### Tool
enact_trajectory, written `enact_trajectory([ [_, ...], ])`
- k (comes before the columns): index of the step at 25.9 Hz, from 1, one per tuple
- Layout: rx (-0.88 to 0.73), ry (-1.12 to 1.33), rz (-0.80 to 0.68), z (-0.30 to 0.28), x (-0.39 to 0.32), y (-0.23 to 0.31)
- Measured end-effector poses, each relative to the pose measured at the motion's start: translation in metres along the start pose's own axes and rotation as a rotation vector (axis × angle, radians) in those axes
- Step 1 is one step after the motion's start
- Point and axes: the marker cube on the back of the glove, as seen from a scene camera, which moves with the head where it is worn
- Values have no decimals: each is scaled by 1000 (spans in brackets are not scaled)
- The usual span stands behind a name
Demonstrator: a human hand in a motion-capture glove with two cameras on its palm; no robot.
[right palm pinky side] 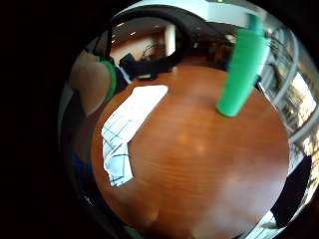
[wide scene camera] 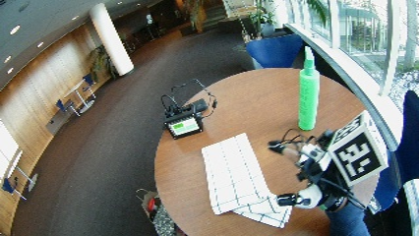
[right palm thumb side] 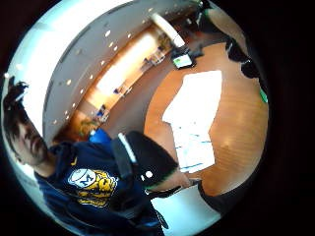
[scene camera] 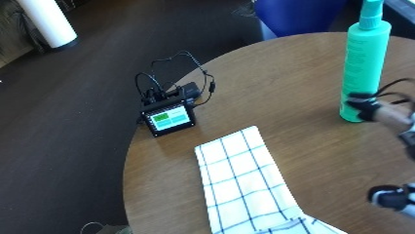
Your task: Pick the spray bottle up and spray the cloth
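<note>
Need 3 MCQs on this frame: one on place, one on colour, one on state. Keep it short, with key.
1. Where does the spray bottle stand?
A. upright on the table, apart from the cloth
B. lying on the cloth
C. on the floor

2. What colour is the bottle?
A. red
B. green
C. white

3. What is the state of the right hand?
A. grips the bottle
B. pinches the cloth
C. near the bottle, holding nothing

Key: 1 A, the wide outside view shows bare wood between bottle and cloth. 2 B, green body and nozzle in every view that shows it. 3 C, the outside view shows gloved fingers spread near the bottle's base, not curled round it.
</note>
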Motion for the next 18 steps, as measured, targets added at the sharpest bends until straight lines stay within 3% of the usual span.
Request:
enact_trajectory([
  [9, 254, -163, 400, -55, 103, 34],
  [18, 229, -386, 767, 10, 195, -5],
])
